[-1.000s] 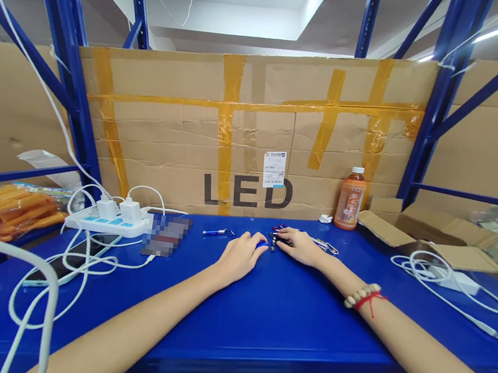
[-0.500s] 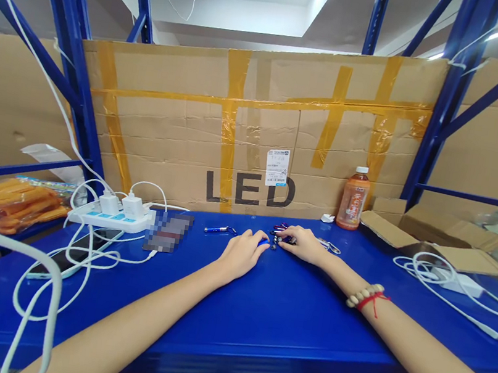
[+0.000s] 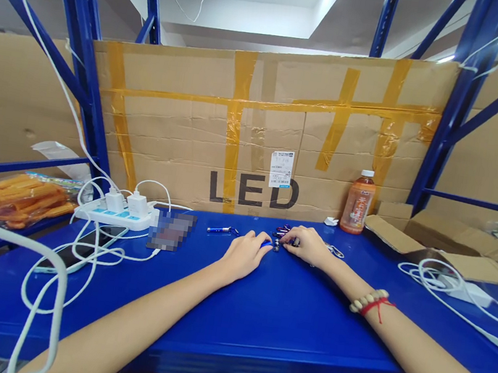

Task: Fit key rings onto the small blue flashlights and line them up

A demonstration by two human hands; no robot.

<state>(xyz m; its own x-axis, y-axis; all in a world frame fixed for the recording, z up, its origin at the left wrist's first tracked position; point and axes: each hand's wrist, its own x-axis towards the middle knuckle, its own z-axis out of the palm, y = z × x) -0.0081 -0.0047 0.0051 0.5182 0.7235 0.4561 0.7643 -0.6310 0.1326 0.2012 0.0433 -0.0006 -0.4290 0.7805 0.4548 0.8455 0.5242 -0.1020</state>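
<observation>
Near the back middle of the blue shelf, my left hand is closed, thumb and fingers pinching a small blue object that is mostly hidden. My right hand faces it from the right, fingers curled down over a group of small shiny items. Purple metallic pieces lie just behind its fingertips, and small silver bits show between the two hands. What the right fingers hold is too small to make out. Left of my left hand lies a slim blue metallic stick with a dark strap.
At left are a white power strip, looping white cables, a phone and a blurred-out flat item. An orange drink bottle, an open carton and a coiled cable with adapter stand right. Cardboard closes the back.
The whole view has shifted slightly, so things appear a little farther right. Both hands stay in nearly the same place on the shelf, with the right fingers only slightly changed.
</observation>
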